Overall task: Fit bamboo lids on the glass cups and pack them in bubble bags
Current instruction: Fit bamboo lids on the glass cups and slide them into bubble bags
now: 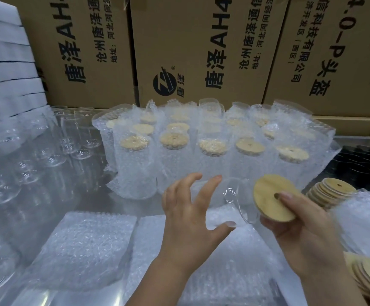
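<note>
Bags: nearest us, a pile of flat clear bubble bags (pixel 84 246) lies on the table. We judge them soft, light and easy to open by the mouth edge.
Left hand: our left hand (pixel 190 215) wraps the clear glass cup (pixel 237 199), thumb beneath and fingers arched over its barrel.
Cup: it is held on its side above the bags, its mouth turned toward the other hand. We judge it smooth, slippery and breakable, best gripped round the barrel rather than by the thin rim.
Right hand: our right hand (pixel 303 230) pinches the round bamboo lid with a centre hole (pixel 272 195), one fingertip beside the hole.
Lid: just beside the cup's mouth, not yet seated. It looks stiff and light, and we would press it evenly at the edge.
Spare lids: stacked bamboo lids (pixel 332 192) lie to the right.
Packed cups: rows of lidded cups in bubble bags (pixel 173 142) stand upright beyond.
Bare cups: unlidded glass cups (pixel 80 133) wait at the left.
Backdrop: brown cardboard cartons (pixel 201 51) and white foam sheets (pixel 2 62).
</note>
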